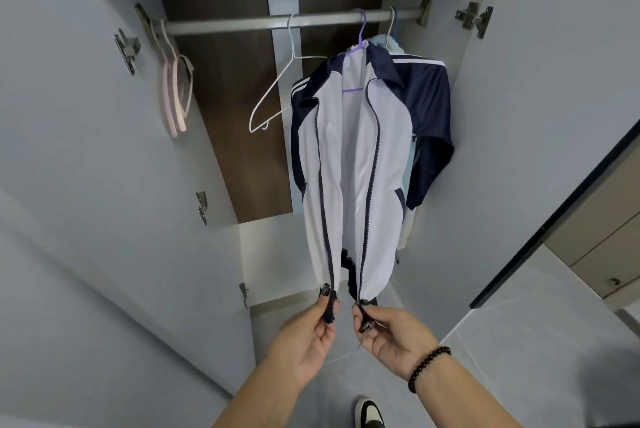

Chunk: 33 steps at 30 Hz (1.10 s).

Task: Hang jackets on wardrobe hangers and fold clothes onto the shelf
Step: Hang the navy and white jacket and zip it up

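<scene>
White-and-navy jacket (356,157) hangs on the purple hanger (356,46) at the right of the rail (225,24), front unzipped. Left hand (308,334) and right hand (391,334) each pinch one lower zipper edge, hems just apart. Judged status: hanging done, zipping pending; no folded clothes are visible. White wire hanger (277,88) and pink hangers (175,95) are free. Open room lies left of the jacket, between the doors.
</scene>
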Each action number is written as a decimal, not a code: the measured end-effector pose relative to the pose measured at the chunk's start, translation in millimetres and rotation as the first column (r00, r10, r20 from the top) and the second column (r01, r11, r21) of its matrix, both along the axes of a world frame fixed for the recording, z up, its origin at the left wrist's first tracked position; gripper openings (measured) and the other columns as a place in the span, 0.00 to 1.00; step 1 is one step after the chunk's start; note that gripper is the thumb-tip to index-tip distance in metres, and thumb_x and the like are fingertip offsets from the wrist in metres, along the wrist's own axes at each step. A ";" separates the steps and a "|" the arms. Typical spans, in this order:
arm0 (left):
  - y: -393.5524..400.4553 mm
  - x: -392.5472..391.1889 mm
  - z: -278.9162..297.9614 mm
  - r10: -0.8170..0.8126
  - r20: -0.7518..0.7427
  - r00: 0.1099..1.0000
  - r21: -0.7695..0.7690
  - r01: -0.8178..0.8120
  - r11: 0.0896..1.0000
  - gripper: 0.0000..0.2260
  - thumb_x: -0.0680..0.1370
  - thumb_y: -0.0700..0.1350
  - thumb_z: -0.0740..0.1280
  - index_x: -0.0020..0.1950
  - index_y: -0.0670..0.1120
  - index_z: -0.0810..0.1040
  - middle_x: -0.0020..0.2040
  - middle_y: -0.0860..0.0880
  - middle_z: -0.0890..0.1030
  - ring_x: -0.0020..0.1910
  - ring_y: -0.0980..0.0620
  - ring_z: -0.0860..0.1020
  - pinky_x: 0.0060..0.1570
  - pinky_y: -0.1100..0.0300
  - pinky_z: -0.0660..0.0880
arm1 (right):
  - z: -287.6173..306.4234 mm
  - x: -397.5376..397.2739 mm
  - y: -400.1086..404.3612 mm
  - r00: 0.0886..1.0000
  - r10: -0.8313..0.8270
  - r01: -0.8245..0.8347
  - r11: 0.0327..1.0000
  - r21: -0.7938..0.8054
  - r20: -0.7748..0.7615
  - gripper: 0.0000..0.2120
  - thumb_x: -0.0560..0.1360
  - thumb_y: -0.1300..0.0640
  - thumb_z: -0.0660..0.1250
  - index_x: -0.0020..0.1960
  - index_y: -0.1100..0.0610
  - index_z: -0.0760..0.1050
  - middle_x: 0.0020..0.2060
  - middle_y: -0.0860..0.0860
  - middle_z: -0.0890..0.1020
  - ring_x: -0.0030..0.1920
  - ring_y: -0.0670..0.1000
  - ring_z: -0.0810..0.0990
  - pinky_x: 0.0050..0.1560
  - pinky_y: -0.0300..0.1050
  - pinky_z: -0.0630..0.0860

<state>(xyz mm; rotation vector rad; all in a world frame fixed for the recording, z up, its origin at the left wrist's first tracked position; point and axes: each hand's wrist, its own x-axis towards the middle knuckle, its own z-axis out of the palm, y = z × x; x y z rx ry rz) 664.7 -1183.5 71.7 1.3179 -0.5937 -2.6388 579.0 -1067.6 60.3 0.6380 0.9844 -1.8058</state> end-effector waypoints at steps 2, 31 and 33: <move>2.3 3.1 9.5 -0.032 -0.026 0.999 -0.021 0.032 0.999 0.05 0.70 0.37 0.70 0.43 0.36 0.80 0.33 0.45 0.83 0.27 0.56 0.80 0.23 0.69 0.74 | 14.6 6.1 3.0 0.999 0.040 -0.041 0.999 -0.035 -0.017 0.02 0.68 0.71 0.66 0.38 0.69 0.77 0.34 0.62 0.81 0.32 0.52 0.74 0.28 0.41 0.78; 30.5 -10.9 74.4 0.059 -0.295 0.954 -0.346 -0.164 0.924 0.13 0.63 0.37 0.73 0.46 0.38 0.82 0.43 0.43 0.84 0.37 0.54 0.82 0.35 0.67 0.79 | 54.4 16.1 24.6 0.854 -0.097 -0.060 0.958 -0.282 -0.512 0.34 0.44 0.58 0.86 0.48 0.66 0.82 0.43 0.61 0.84 0.36 0.50 0.83 0.34 0.39 0.80; 31.1 -11.6 74.0 0.072 -0.290 0.954 -0.349 -0.176 0.921 0.10 0.63 0.36 0.73 0.44 0.39 0.82 0.42 0.43 0.84 0.37 0.54 0.82 0.35 0.66 0.79 | 54.9 16.8 24.6 0.856 -0.119 -0.038 0.956 -0.291 -0.503 0.35 0.44 0.59 0.86 0.49 0.67 0.82 0.44 0.61 0.84 0.37 0.50 0.84 0.34 0.40 0.80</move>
